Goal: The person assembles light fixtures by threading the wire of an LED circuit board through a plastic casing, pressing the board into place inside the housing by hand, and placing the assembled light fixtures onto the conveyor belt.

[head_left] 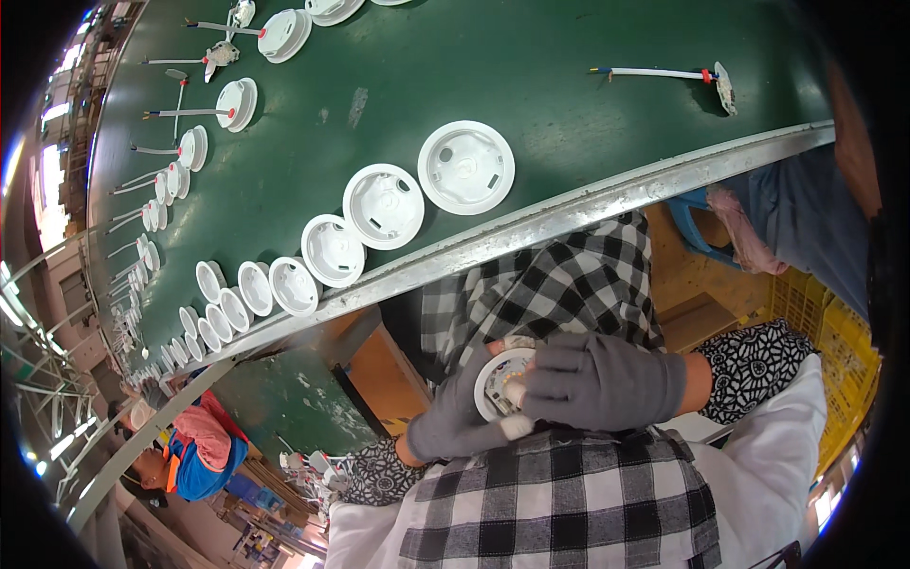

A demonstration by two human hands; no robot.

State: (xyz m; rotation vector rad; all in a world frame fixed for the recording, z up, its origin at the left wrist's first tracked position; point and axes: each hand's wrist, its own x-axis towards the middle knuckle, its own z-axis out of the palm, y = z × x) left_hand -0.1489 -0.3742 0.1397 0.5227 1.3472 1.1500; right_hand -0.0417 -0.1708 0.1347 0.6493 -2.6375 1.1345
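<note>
Over my lap, both gloved hands meet at a small round white housing (491, 387) with a circuit board inside it. My left hand (450, 417) cradles its left and lower side, the thumb at its lower rim. From the right, my right hand (607, 379) has its fingers closed together, a pale fingertip pressed on the board's face. Whether the right hand also grips the rim from behind is hidden. Both gloves are grey with pale fingertips. On the green belt ahead, the nearest piece is an open white round shell (466, 168) like the others beside it.
Several white shells (383, 207) line the near metal edge (569, 211) of the belt. Along its far left run assembled round units (236, 104) with cables. A cabled board (725, 88) lies at right. A yellow crate (834, 370) stands beside me; another person (204, 450) sits at left.
</note>
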